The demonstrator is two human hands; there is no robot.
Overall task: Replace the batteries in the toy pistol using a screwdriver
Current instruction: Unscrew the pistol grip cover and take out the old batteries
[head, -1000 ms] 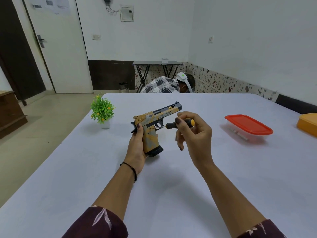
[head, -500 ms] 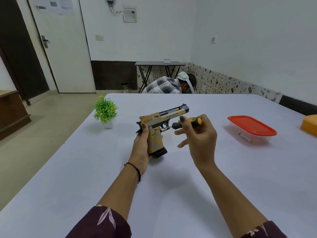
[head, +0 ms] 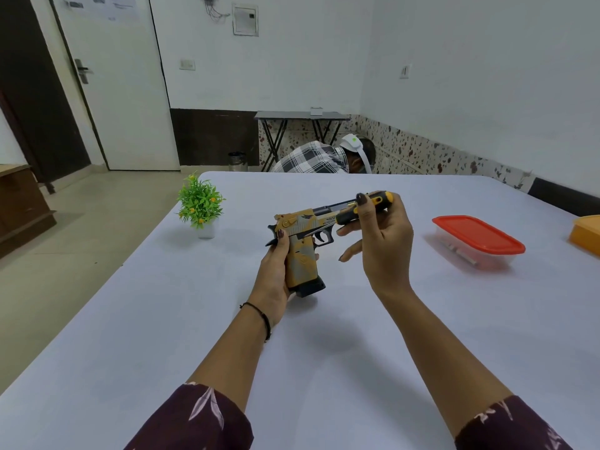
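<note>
Nearest the camera, 2 dark maroon sleeves [head: 194, 420] with a pale leaf print frame the bottom edge, and both bare forearms reach forward over the pale tabletop [head: 130, 352]. A thin black bracelet [head: 264, 319] circles the left wrist.

The left hand [head: 276, 277] grasps the toy pistol [head: 303, 235] by its grip, fingers [head: 281, 237] wrapped round it with the thumb up against the rear of the slide. The pistol is tan and grey with a black base, held upright over the middle of the tabletop, its barrel pointing right and away. Whether its base touches the surface I cannot tell.

The right hand [head: 383, 248] pinches the black-and-yellow handle of the screwdriver [head: 367, 207] between thumb and forefinger, level with the front of the barrel and overlapping it. Its other fingers hang loosely spread toward the trigger guard. The screwdriver's tip is hidden.

Further out, a small green plant [head: 200, 203] in a white pot stands at the left. At the right sits a clear box with a red lid [head: 477, 237], and beyond it an orange box [head: 587, 232] cut off by the frame.

Past the far edge, a person in a plaid shirt [head: 311, 159] bends low. Behind stand a dark folding table [head: 302, 116] and, at the left, a white door [head: 120, 92].
</note>
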